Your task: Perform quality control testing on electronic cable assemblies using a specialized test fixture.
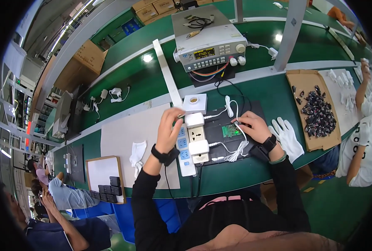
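Observation:
My left hand (168,129) is raised over the left side of a white power strip (187,168). Its fingers are bent, with a gap between thumb and forefinger; nothing held can be made out. Two white power adapters, a far one (194,120) and a near one (199,147), sit plugged in there. My right hand (255,126) pinches the end of a white charging cable (243,134) at the right edge of a green circuit board (231,130). A green light glows on the board, which lies on a black mat (215,134). The fingertips partly hide the cable end.
A bench power supply (211,52) stands at the back. White gloves lie to the right (287,138) and left (138,154). At right, a cardboard tray (328,140) holds small black parts; at left, another tray (104,171) holds black blocks. Other people sit at both sides.

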Action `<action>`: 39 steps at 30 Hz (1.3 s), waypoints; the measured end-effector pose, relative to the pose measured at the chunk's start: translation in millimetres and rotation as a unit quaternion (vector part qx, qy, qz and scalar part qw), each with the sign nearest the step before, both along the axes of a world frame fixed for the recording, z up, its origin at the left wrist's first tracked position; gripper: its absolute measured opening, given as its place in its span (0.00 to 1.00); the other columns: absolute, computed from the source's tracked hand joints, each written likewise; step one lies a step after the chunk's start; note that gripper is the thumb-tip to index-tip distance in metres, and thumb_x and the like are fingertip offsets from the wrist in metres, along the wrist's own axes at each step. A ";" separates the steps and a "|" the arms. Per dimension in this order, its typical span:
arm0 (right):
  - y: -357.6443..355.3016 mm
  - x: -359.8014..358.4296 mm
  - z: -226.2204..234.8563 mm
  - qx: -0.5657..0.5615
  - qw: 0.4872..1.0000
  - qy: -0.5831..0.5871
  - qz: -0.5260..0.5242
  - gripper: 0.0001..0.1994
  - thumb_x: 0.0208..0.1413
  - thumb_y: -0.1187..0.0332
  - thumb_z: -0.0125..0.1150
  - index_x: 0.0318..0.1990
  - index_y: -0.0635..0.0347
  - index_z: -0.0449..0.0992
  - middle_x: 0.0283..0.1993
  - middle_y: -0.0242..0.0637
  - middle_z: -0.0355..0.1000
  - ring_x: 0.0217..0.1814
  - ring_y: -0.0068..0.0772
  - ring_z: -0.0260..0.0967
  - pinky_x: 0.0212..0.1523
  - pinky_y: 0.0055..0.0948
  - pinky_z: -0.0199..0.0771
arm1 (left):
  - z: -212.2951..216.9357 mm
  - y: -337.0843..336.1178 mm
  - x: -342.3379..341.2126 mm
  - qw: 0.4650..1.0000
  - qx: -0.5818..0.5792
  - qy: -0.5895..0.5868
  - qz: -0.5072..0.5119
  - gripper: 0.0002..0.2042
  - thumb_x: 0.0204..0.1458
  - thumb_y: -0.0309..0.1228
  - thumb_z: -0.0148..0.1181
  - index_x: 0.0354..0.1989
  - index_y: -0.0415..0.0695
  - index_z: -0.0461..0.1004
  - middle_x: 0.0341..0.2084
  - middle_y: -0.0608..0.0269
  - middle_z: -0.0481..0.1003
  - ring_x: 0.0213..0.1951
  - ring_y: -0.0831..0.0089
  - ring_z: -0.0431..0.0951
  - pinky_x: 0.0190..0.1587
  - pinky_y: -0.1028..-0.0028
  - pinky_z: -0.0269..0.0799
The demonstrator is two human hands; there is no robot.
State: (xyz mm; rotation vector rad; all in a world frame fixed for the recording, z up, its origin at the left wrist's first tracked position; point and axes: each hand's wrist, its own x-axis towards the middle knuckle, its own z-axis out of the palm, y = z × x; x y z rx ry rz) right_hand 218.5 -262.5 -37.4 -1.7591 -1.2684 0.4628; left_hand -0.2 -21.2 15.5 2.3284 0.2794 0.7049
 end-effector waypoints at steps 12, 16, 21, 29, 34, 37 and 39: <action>6.0 -6.2 1.0 0.133 0.969 0.207 -0.010 0.17 0.53 0.77 0.58 0.51 0.58 0.75 0.37 0.32 0.68 0.38 0.23 0.67 0.42 0.22 0.67 | -11.2 -32.4 -44.6 0.906 -0.341 0.196 -0.159 0.28 0.50 0.44 0.62 0.55 0.39 0.67 0.55 0.57 0.67 0.52 0.71 0.72 0.54 0.75 0.68; 4.4 -11.3 1.0 0.105 0.968 0.227 0.002 0.18 0.54 0.78 0.57 0.53 0.57 0.75 0.40 0.31 0.70 0.39 0.21 0.67 0.43 0.20 0.66 | 18.5 9.6 -57.4 0.922 -0.372 -0.097 -0.049 0.39 0.43 0.55 0.65 0.61 0.44 0.60 0.50 0.59 0.70 0.46 0.70 0.73 0.46 0.73 0.72; 7.4 -14.0 5.1 0.079 0.976 0.203 -0.007 0.16 0.54 0.75 0.58 0.51 0.54 0.77 0.41 0.31 0.72 0.41 0.23 0.69 0.44 0.21 0.67 | 92.6 97.8 -32.6 0.881 -0.419 -0.208 -0.078 0.28 0.55 0.45 0.56 0.61 0.45 0.60 0.47 0.62 0.71 0.36 0.81 0.69 0.32 0.84 0.63; 7.8 -9.2 4.0 0.090 0.996 -0.018 -0.016 0.12 0.51 0.71 0.61 0.44 0.52 0.79 0.38 0.34 0.74 0.41 0.31 0.70 0.43 0.27 0.70 | 115.5 152.7 70.0 0.946 -0.220 -0.225 0.081 0.21 0.56 0.28 0.55 0.59 0.44 0.63 0.48 0.61 0.71 0.38 0.79 0.71 0.35 0.79 0.71; 0.6 -0.3 3.3 0.097 0.993 -0.068 0.003 0.12 0.49 0.73 0.61 0.43 0.55 0.79 0.40 0.34 0.74 0.38 0.28 0.70 0.39 0.24 0.69 | 23.5 150.1 136.5 0.966 -0.212 -0.111 0.101 0.26 0.50 0.27 0.63 0.58 0.45 0.64 0.42 0.63 0.74 0.38 0.76 0.76 0.32 0.78 0.75; 11.0 -19.8 19.3 0.027 0.999 0.036 0.025 0.12 0.50 0.75 0.60 0.44 0.55 0.79 0.39 0.33 0.72 0.29 0.24 0.66 0.32 0.21 0.67 | -29.6 172.5 120.3 0.969 -0.217 -0.003 0.121 0.27 0.49 0.24 0.62 0.59 0.44 0.64 0.42 0.64 0.73 0.39 0.74 0.76 0.34 0.76 0.75; 5.5 -16.7 18.5 0.016 0.997 0.068 0.014 0.13 0.49 0.74 0.61 0.44 0.53 0.79 0.36 0.32 0.71 0.27 0.25 0.64 0.31 0.22 0.66 | -55.8 165.7 132.2 0.977 -0.183 0.016 0.109 0.23 0.47 0.30 0.64 0.54 0.43 0.70 0.44 0.58 0.75 0.42 0.71 0.77 0.43 0.72 0.72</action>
